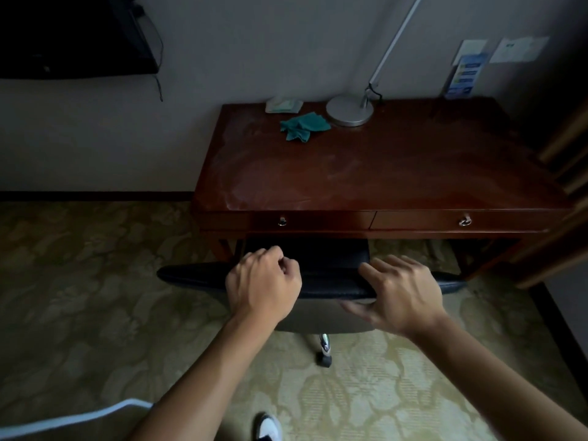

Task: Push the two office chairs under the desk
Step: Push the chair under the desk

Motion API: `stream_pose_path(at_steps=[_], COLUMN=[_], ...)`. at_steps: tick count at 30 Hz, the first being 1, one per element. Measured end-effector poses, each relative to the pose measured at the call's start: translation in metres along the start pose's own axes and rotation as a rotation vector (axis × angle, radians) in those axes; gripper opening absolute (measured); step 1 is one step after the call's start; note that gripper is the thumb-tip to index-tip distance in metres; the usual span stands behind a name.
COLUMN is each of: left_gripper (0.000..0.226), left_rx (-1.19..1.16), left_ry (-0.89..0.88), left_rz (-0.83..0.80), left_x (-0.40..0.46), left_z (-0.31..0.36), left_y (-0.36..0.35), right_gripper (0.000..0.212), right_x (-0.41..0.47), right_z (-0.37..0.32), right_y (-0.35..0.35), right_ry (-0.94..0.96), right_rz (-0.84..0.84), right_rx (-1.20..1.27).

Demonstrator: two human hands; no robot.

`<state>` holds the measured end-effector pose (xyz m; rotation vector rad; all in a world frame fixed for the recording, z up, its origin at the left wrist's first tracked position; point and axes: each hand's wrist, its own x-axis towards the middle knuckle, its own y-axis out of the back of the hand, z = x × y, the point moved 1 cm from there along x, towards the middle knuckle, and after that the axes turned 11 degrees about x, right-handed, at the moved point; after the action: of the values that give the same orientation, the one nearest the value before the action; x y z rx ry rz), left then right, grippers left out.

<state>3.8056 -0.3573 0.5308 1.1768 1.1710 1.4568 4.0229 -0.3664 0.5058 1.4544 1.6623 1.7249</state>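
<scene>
Both hands sit on the black chair's backrest (318,280) before the desk (366,173): left hand (262,281) curled shut over it, right hand (402,292) clamped on it, thumb beneath

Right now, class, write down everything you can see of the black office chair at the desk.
The black office chair faces the wooden desk, its seat partly under the drawer front. Its wide backrest looks like padded leather, curved along the top edge. Below shows a chrome leg with one black caster on the patterned carpet. The left hand curls over the backrest's top; the right hand grips it, fingers over, thumb beneath.
</scene>
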Motion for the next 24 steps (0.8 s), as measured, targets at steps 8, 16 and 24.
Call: stream_pose_path(at_steps=[8, 16, 24], left_gripper=[0.026, 0.038, 0.044], left_rx=[0.006, 0.066, 0.103], left_ry=[0.011, 0.002, 0.163], left_rz=[-0.020, -0.075, -0.046], left_x=[0.087, 0.124, 0.084], left_z=[0.017, 0.049, 0.088], left_y=[-0.017, -0.032, -0.035], right_gripper=[0.061, 0.069, 0.068], right_x=[0.066, 0.100, 0.080], right_z=[0.058, 0.110, 0.140], right_y=[-0.017, -0.019, -0.010], right_ry=[-0.027, 0.010, 0.142], right_rz=[0.008, -0.060, -0.104], right_rx=[0.051, 0.062, 0.138])
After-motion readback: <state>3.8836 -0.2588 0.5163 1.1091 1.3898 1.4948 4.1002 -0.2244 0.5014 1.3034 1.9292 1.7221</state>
